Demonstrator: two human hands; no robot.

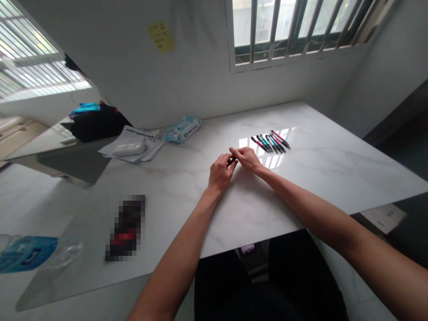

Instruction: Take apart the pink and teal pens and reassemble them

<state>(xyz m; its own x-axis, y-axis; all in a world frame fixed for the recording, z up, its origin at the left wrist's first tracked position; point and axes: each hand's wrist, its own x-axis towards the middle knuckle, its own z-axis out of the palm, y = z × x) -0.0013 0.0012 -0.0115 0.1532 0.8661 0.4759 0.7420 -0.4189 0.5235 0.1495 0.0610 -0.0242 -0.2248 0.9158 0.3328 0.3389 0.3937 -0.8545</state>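
Note:
Near the middle of the table, my left hand (220, 171) is closed around a dark pen (231, 161). Only a short black stretch with a hint of red shows between the fingers. My right hand (248, 159) meets the left one there, its thumb and fingers closed at the pen's other end. Both hands rest low over the white marbled table (254, 209). Just beyond my right hand lies a row of several pens (270, 141), side by side, with pink, teal and black barrels.
At the back stand a blue pack of wipes (183, 129) and papers (133, 156) with a white device (129, 148). To the left are a blurred-out dark and red object (127, 227) and a plastic bottle with a blue label (30, 254). A barred window (294, 31) is behind.

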